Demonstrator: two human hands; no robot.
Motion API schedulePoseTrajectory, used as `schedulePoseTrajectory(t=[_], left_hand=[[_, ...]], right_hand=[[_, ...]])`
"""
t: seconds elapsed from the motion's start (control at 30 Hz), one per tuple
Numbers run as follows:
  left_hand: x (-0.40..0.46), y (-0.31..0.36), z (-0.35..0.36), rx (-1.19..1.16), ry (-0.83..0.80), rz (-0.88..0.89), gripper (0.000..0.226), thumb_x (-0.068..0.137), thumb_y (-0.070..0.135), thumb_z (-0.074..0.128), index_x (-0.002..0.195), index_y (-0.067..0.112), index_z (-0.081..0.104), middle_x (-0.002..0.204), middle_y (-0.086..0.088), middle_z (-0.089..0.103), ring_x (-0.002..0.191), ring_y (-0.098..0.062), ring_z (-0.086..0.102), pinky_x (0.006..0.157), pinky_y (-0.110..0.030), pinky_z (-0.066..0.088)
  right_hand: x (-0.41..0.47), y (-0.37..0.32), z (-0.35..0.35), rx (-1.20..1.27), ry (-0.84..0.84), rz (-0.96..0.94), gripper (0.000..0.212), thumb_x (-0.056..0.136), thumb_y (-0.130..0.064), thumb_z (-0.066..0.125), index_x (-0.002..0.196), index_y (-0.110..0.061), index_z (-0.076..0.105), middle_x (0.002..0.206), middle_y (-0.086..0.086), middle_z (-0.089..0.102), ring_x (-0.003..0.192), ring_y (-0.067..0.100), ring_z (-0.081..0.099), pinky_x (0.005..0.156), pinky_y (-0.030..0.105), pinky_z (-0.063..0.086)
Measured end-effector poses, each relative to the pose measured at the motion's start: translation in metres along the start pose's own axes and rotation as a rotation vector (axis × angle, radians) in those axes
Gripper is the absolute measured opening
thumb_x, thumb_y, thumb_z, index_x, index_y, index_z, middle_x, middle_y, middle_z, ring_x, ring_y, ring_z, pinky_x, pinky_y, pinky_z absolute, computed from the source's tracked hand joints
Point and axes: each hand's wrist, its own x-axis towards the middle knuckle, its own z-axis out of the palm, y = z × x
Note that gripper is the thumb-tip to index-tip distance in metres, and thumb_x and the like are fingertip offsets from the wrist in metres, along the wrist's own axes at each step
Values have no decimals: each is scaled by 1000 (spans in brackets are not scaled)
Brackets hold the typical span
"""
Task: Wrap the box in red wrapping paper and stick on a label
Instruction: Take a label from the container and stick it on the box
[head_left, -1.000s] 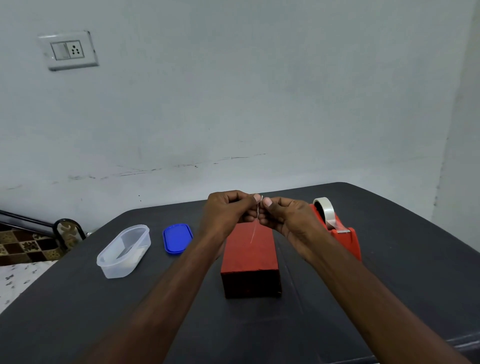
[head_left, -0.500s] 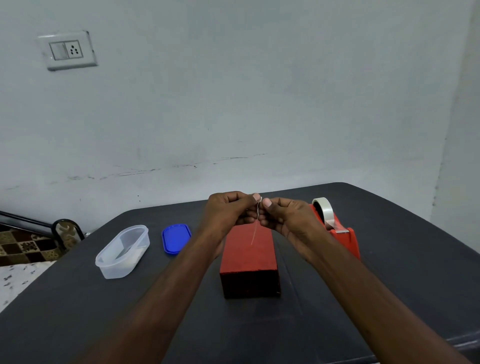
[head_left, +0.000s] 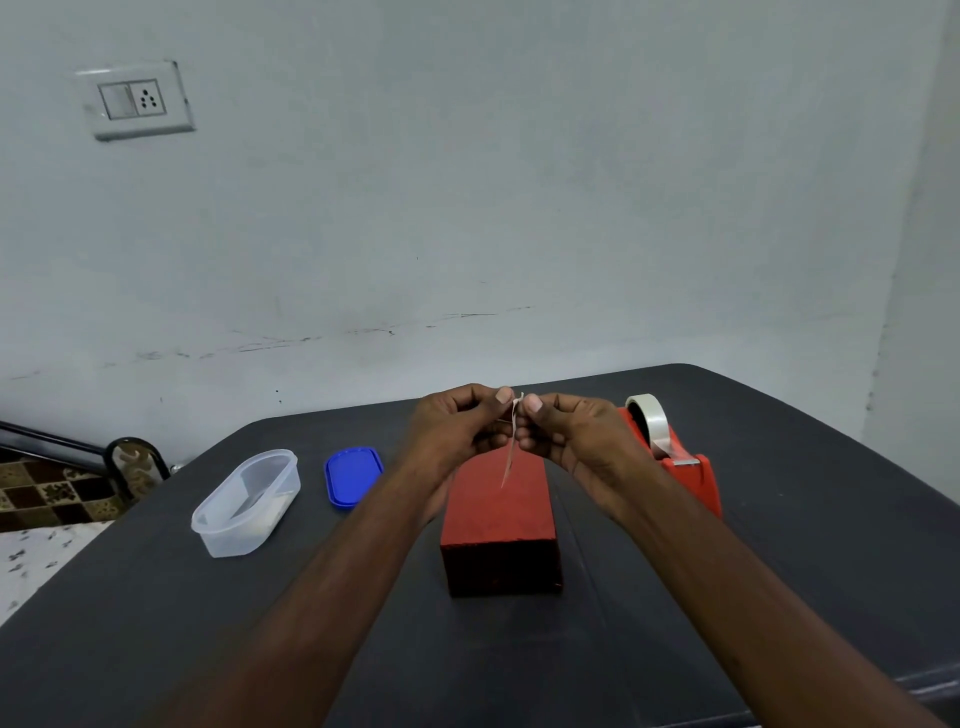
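Observation:
A box wrapped in red paper (head_left: 501, 525) stands on the dark table (head_left: 779, 571), its long side pointing away from me. Above its far end my left hand (head_left: 457, 428) and my right hand (head_left: 569, 436) meet, both pinching a thin pale strip (head_left: 511, 441), seen edge-on, that hangs down between the fingertips. Whether it is a label or its backing cannot be told. The strip's lower tip hangs just above the box top.
A red tape dispenser (head_left: 680, 462) with a clear roll stands right of the box. A clear plastic tub (head_left: 247, 501) and its blue lid (head_left: 353, 474) lie to the left. The wall runs behind the table; patterned floor shows at far left.
Both hands stay together over the box, with only slight finger movement on the strip. The box and the other things have not moved.

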Motion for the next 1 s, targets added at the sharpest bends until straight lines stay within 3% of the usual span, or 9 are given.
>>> schedulePoseTrajectory(t=[0.3,0.8,1.0], left_hand=[[1,-5,2,-13,14,40,17,92,19,67,84,4,69,76,-6,69,70,-12,62,68,-22,55],[4,-12,1,51,26,79,18,92,22,68,85,7,71,77,-7,68,73,-14,62,74,-27,55],[4,-11,1,73,22,86,15,93,20,67,84,8,72,73,-4,68,70,-12,62,69,-22,54]], right_hand=[[0,-1,2,12,-9,8,19,95,-10,62,87,5,69,75,14,66,69,18,65,67,24,58],[-1,1,1,22,-9,19,19,95,-11,62,86,4,69,77,15,66,70,19,65,68,25,58],[-1,1,0,29,-7,30,19,95,-11,62,88,5,69,76,14,67,70,20,65,67,25,58]])
